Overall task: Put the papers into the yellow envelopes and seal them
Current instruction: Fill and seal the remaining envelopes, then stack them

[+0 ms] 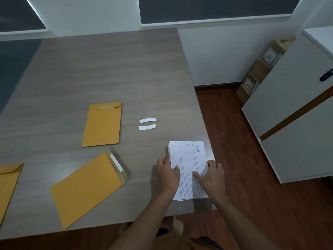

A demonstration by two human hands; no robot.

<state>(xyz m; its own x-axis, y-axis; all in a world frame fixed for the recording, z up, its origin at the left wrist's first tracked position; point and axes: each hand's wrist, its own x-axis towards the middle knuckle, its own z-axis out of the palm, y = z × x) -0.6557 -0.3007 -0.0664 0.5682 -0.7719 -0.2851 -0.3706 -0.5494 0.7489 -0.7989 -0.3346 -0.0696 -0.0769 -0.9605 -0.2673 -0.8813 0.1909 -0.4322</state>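
Note:
A stack of white printed papers (187, 156) lies near the table's right front corner. My left hand (168, 172) holds the stack's left edge, thumb on top. My right hand (210, 175) grips its right edge, with a finger pressing on the top sheet. One yellow envelope (86, 188) lies to the left with its flap open and a white adhesive strip showing. Another yellow envelope (102, 125) lies farther back, flap folded down. A third yellow envelope (8, 184) is cut off at the left edge.
Two white peeled-off strips (147, 123) lie behind the papers. The grey wood table (108, 69) ends just right of the stack, above a wooden floor. A white cabinet (295, 109) and cardboard boxes (259, 73) stand at the right.

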